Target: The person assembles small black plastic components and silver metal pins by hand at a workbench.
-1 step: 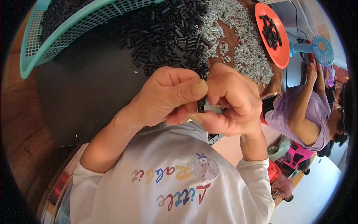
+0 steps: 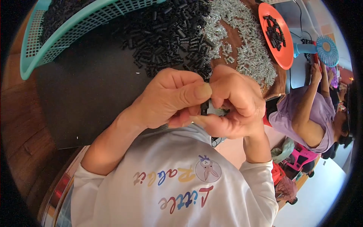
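Observation:
My left hand (image 2: 170, 96) and my right hand (image 2: 240, 102) meet in front of my chest, at the table's near edge. Both are closed, fingertips almost touching. Between them shows a small black plastic piece (image 2: 204, 108), partly covered by the fingers; its full shape is hidden. Just beyond the hands lies a heap of short black plastic tubes (image 2: 162, 41). To the right of that heap, many small silver coil springs (image 2: 253, 53) are spread over a brown surface.
A teal mesh basket (image 2: 49, 53) filled with dark pieces stands at the far left. An orange plate (image 2: 281, 56) at the right holds several black parts. Beside it is a small blue fan (image 2: 326, 51). A person in a purple shirt (image 2: 306, 117) sits further right.

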`<action>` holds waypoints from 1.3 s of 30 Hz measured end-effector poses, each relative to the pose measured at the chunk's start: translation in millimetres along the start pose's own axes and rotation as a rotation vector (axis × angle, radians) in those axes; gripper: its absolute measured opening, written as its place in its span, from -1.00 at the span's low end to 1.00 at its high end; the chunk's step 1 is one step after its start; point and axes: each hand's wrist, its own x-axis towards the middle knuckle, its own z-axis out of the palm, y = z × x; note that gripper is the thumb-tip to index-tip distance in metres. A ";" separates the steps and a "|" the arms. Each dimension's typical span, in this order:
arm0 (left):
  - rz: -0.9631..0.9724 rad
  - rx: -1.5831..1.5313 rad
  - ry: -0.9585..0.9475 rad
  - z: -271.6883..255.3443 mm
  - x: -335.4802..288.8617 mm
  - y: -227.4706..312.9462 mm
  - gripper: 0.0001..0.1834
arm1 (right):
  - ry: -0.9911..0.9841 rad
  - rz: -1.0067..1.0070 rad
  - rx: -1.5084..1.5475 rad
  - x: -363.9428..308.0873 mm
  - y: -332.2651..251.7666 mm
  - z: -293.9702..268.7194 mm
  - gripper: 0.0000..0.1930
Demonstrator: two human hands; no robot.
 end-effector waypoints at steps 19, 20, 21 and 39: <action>0.148 0.005 -0.037 -1.2 -5.6 -2.4 -0.53 | 0.338 0.153 -0.517 -27.5 22.5 -49.5 -0.71; 0.150 0.005 -0.042 -2.1 -5.1 -2.5 -0.53 | 0.449 0.416 -0.589 -26.4 30.8 -62.8 -0.72; 0.147 0.001 0.047 -2.5 -5.2 -2.5 -0.53 | 0.497 0.473 -0.621 -21.3 41.1 -78.0 -0.72; 0.788 1.152 -0.019 20.8 -1.8 -7.3 -0.72 | -0.174 0.122 -0.460 26.4 54.9 -29.1 -0.83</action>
